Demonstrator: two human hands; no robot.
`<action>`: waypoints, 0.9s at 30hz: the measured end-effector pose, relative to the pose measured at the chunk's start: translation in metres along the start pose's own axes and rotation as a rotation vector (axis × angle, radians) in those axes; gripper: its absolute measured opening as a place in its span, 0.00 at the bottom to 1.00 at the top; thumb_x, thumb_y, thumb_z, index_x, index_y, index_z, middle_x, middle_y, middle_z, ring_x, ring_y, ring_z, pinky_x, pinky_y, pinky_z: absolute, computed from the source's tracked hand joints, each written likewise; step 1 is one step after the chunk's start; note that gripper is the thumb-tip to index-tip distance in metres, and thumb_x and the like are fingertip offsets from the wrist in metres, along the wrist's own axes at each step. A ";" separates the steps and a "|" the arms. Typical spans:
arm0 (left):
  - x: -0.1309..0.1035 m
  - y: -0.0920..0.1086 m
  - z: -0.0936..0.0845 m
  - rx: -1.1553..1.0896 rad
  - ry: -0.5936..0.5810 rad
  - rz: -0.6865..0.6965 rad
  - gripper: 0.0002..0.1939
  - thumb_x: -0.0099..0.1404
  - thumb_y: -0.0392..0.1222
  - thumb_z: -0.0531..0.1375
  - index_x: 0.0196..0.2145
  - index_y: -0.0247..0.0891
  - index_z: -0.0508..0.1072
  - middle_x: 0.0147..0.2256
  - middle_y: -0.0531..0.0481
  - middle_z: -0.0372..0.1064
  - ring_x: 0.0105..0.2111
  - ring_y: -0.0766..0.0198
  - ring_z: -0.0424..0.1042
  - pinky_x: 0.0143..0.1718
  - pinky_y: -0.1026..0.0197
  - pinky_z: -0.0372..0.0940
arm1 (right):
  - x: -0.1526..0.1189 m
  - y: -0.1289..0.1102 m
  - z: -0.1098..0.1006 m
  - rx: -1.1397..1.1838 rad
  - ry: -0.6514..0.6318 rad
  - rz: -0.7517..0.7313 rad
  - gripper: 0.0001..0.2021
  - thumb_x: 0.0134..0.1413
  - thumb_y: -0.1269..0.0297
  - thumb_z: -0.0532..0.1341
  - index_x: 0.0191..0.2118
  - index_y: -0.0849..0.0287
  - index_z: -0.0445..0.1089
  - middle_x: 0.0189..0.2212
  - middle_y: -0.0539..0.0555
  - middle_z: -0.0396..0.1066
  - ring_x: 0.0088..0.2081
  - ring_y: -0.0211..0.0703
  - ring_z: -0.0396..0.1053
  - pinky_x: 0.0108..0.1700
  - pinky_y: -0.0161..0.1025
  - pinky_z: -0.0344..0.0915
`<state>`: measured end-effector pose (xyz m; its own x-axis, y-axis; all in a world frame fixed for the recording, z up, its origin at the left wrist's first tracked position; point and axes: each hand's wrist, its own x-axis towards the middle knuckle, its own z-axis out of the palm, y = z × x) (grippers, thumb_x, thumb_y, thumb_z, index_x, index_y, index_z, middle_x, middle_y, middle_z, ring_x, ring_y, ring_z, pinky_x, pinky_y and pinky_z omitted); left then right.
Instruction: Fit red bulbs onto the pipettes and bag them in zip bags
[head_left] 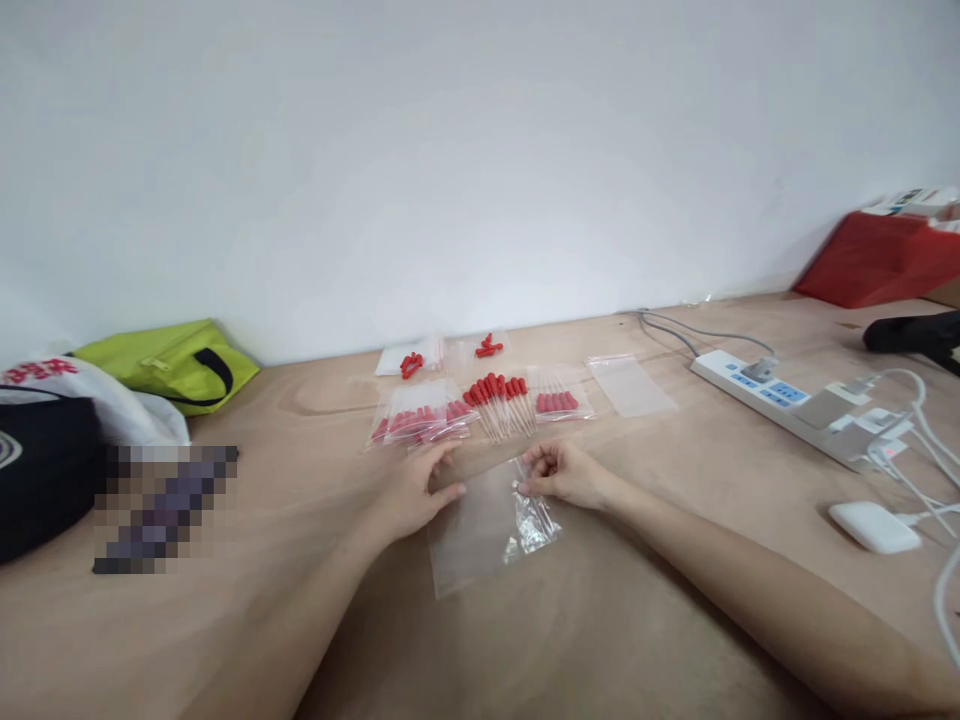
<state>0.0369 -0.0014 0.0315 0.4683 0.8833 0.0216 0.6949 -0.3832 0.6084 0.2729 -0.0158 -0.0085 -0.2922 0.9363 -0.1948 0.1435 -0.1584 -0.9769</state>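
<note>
A clear plastic bag (pixel 474 540) lies in front of me, with a shiny crumpled patch at its right side. My right hand (pixel 566 476) pinches the bag's upper right part between thumb and curled fingers. At its upper left edge is my left hand (pixel 420 495), with thumb and fingers apart. Just beyond my hands, thin pale sticks with red tips (pixel 496 395) lie fanned out. Bagged red-tipped pieces (pixel 416 420) lie to their left, and another small bag (pixel 559 398) of them lies to the right.
Loose red pieces (pixel 489 346) lie farther back near the wall. A flat clear bag (pixel 631 385) is on the right, before a white power strip (pixel 787 405) with chargers and cables. A white case (pixel 875 526) sits nearer. On the left stands a lime-green bag (pixel 169 360).
</note>
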 end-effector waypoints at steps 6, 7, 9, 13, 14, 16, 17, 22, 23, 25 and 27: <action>-0.017 0.023 0.033 0.228 -0.032 0.285 0.29 0.60 0.53 0.53 0.56 0.40 0.56 0.57 0.41 0.52 0.57 0.50 0.51 0.54 0.46 0.52 | 0.004 0.014 -0.001 -0.072 0.242 -0.096 0.14 0.36 0.62 0.65 0.31 0.59 0.62 0.14 0.41 0.61 0.15 0.30 0.57 0.18 0.29 0.54; -0.020 0.024 0.038 0.248 -0.095 0.314 0.31 0.60 0.55 0.52 0.58 0.40 0.54 0.59 0.41 0.49 0.58 0.50 0.49 0.56 0.44 0.49 | 0.003 0.014 -0.003 -0.099 0.235 -0.075 0.12 0.39 0.60 0.64 0.28 0.59 0.63 0.13 0.42 0.60 0.14 0.30 0.56 0.16 0.29 0.52; -0.021 0.024 0.042 0.287 -0.185 0.348 0.32 0.61 0.57 0.50 0.58 0.40 0.52 0.60 0.41 0.45 0.59 0.51 0.45 0.57 0.42 0.43 | 0.000 0.012 -0.006 -0.144 0.187 -0.004 0.12 0.43 0.56 0.60 0.23 0.59 0.62 0.11 0.43 0.58 0.11 0.30 0.53 0.13 0.29 0.49; -0.017 0.019 0.039 0.327 -0.232 0.349 0.31 0.62 0.57 0.48 0.58 0.40 0.52 0.60 0.42 0.44 0.60 0.54 0.43 0.59 0.44 0.41 | -0.006 0.006 -0.010 -0.131 0.106 0.061 0.16 0.44 0.51 0.59 0.20 0.59 0.63 0.11 0.43 0.56 0.11 0.29 0.52 0.12 0.29 0.47; -0.017 0.018 0.038 0.327 -0.228 0.351 0.30 0.62 0.57 0.48 0.58 0.40 0.52 0.60 0.43 0.44 0.60 0.54 0.43 0.59 0.45 0.41 | -0.007 0.005 -0.010 -0.128 0.078 0.047 0.16 0.44 0.50 0.59 0.21 0.59 0.63 0.11 0.43 0.57 0.12 0.29 0.52 0.13 0.29 0.47; -0.016 0.017 0.036 0.323 -0.219 0.358 0.30 0.62 0.56 0.48 0.58 0.41 0.52 0.60 0.44 0.44 0.60 0.54 0.43 0.59 0.45 0.42 | -0.010 0.003 -0.010 -0.144 0.020 -0.034 0.17 0.44 0.50 0.58 0.21 0.60 0.65 0.14 0.44 0.58 0.15 0.29 0.52 0.16 0.29 0.49; -0.016 0.017 0.036 0.322 -0.216 0.361 0.30 0.62 0.56 0.49 0.58 0.41 0.52 0.60 0.44 0.44 0.60 0.54 0.43 0.59 0.45 0.42 | -0.011 0.002 -0.010 -0.172 0.008 -0.097 0.17 0.45 0.50 0.58 0.21 0.60 0.66 0.15 0.45 0.59 0.16 0.29 0.53 0.18 0.30 0.50; -0.016 0.017 0.036 0.326 -0.228 0.372 0.30 0.62 0.57 0.48 0.58 0.40 0.53 0.60 0.43 0.44 0.60 0.55 0.44 0.59 0.45 0.42 | -0.018 -0.002 -0.011 -0.462 0.073 -0.376 0.12 0.41 0.56 0.63 0.29 0.60 0.70 0.23 0.48 0.61 0.21 0.31 0.56 0.23 0.31 0.53; -0.016 0.017 0.036 0.325 -0.231 0.372 0.30 0.62 0.57 0.49 0.58 0.40 0.53 0.60 0.43 0.44 0.60 0.55 0.44 0.59 0.45 0.42 | -0.019 -0.002 -0.011 -0.496 0.078 -0.394 0.12 0.40 0.57 0.64 0.29 0.60 0.70 0.23 0.48 0.61 0.21 0.31 0.56 0.23 0.31 0.54; -0.016 0.016 0.035 0.323 -0.237 0.367 0.31 0.62 0.57 0.49 0.58 0.39 0.54 0.60 0.43 0.45 0.60 0.54 0.44 0.59 0.45 0.42 | -0.019 -0.002 -0.011 -0.522 0.085 -0.401 0.10 0.40 0.59 0.64 0.27 0.61 0.68 0.22 0.47 0.60 0.21 0.31 0.56 0.23 0.31 0.54; -0.015 0.016 0.034 0.328 -0.238 0.362 0.31 0.62 0.57 0.49 0.58 0.39 0.53 0.60 0.43 0.45 0.60 0.54 0.45 0.59 0.45 0.42 | -0.019 -0.002 -0.011 -0.533 0.097 -0.402 0.10 0.40 0.61 0.64 0.25 0.61 0.66 0.21 0.47 0.60 0.22 0.31 0.56 0.23 0.30 0.55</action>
<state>0.0600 -0.0302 0.0138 0.7932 0.6087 -0.0196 0.5826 -0.7491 0.3154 0.2887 -0.0298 -0.0016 -0.3377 0.9179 0.2083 0.4956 0.3616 -0.7897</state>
